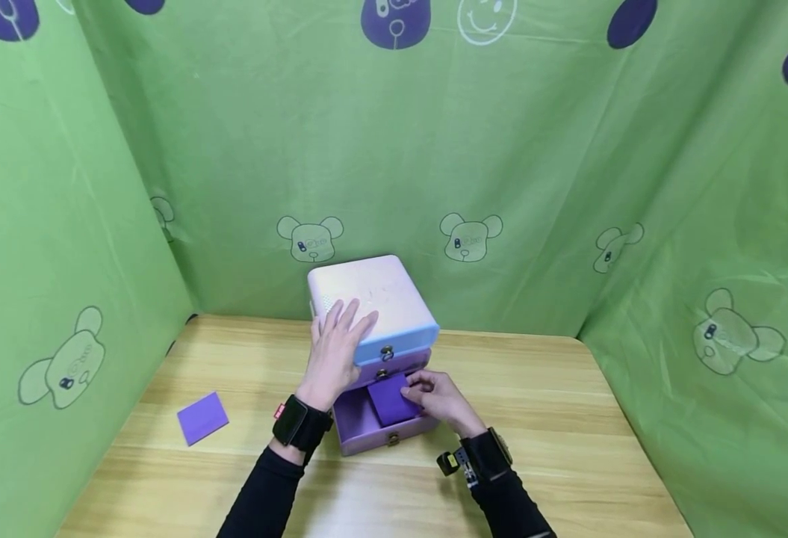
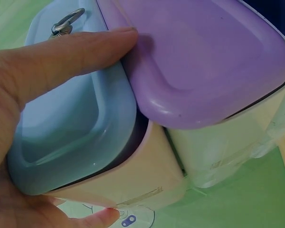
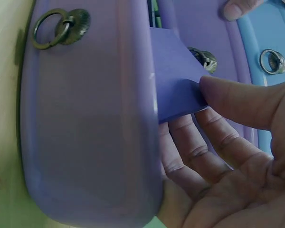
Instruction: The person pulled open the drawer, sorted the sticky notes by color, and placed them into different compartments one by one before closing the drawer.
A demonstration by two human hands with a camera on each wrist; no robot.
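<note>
A small white-topped drawer box stands on the table, with a blue upper drawer, a purple middle drawer and a pulled-out lilac bottom drawer. My left hand rests spread on the lid's left side, its thumb lying across the blue drawer front to the purple one in the left wrist view. Between thumb and fingers, my right hand pinches a square purple paper. The paper stands tilted partly inside the bottom drawer, its lower part hidden by the drawer front in the right wrist view.
Another purple paper square lies flat on the wooden table, left of the box. Each drawer front bears a metal ring pull. Green cloth curtains enclose the table behind and at both sides.
</note>
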